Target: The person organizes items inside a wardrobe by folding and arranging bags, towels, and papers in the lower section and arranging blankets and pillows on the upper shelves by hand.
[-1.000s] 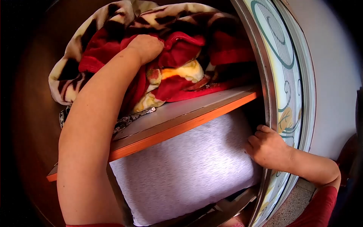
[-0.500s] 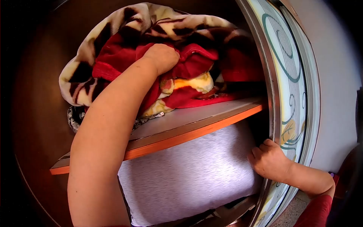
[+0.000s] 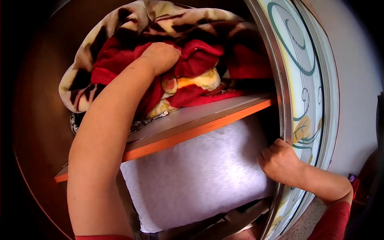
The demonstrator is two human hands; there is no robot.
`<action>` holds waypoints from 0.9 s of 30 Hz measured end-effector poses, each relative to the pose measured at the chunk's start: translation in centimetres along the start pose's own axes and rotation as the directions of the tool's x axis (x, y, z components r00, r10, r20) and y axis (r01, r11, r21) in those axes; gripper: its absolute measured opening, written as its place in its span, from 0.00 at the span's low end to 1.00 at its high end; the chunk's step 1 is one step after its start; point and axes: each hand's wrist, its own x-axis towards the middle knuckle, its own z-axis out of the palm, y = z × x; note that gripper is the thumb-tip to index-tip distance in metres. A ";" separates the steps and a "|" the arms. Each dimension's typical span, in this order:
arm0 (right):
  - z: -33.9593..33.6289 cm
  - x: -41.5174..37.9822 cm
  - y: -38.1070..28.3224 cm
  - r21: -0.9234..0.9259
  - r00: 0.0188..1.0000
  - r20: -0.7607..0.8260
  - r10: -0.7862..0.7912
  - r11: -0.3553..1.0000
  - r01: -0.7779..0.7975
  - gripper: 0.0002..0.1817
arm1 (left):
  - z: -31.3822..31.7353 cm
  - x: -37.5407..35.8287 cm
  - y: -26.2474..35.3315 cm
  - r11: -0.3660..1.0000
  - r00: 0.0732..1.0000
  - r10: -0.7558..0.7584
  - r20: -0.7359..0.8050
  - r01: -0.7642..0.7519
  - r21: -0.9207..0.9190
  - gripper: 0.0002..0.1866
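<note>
A thick plush blanket, cream with dark brown patches and a red side, lies bunched on the upper shelf of a wardrobe. My left hand is closed, pressed into the blanket's red folds; its fingertips are hidden by the cloth. At the lower right, my right hand is curled round the metal edge of the sliding door, which carries green swirls and yellow leaves. Below the shelf sits a pale grey pillow, just left of my right hand.
The shelf's orange front edge runs across between the blanket and the pillow. A yellow and red cloth is tucked under the blanket. On the right are a white wall and a strip of speckled floor.
The whole view has shifted a little, so blanket, shelf and door appear slightly further left and higher. Both hands keep their holds.
</note>
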 end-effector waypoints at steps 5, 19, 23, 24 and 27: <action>-2.1 1.1 0.2 0.016 0.999 0.036 0.017 1.000 -0.018 0.04 | -0.4 -0.4 -0.1 0.996 0.998 0.059 0.015 -0.057 -0.074 0.11; -6.9 2.1 0.6 0.035 0.985 0.169 0.028 0.999 -0.034 0.03 | -3.5 -3.0 0.6 0.937 0.979 0.129 0.159 -0.068 -0.342 0.11; -6.4 2.4 0.4 0.035 0.987 0.158 0.021 0.999 -0.027 0.03 | -4.9 -4.0 0.5 0.905 0.963 0.170 0.207 -0.069 -0.421 0.12; -6.2 2.5 0.3 0.043 0.987 0.160 0.028 0.998 -0.035 0.04 | -5.1 -4.3 0.6 0.902 0.953 0.203 0.223 -0.094 -0.422 0.13; -6.9 2.5 0.4 0.028 0.962 0.270 0.037 0.999 -0.046 0.04 | -6.5 -4.7 1.4 0.898 0.944 0.213 0.253 -0.087 -0.431 0.14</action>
